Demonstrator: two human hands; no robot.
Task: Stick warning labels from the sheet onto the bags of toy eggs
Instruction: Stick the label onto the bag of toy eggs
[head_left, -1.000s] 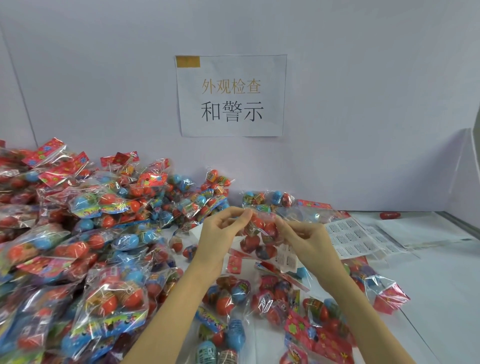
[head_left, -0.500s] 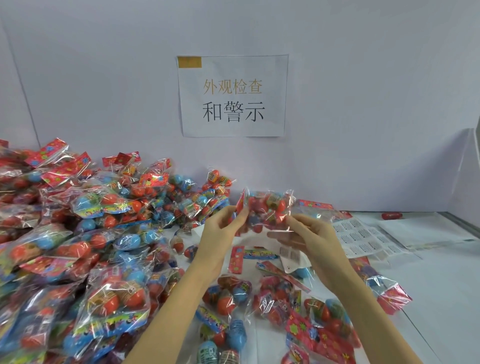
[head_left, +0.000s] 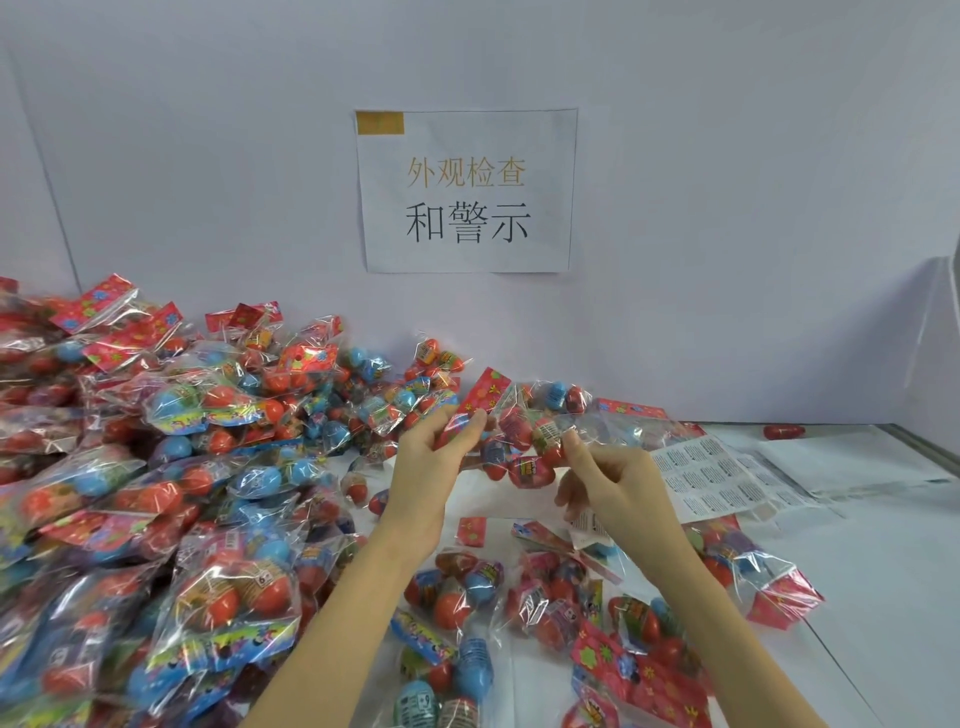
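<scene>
Bag (head_left: 524, 441): lifted higher, turned; header pinched in left hand (head_left: 441, 452). Right hand (head_left: 608, 488) pinching film edge. Sheet (head_left: 722, 478) right of grip. Label apparently stuck.

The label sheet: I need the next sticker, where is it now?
In the head view the label sheet lies flat on the white table right of centre, just beyond the right hand, below the loose red egg.
</scene>
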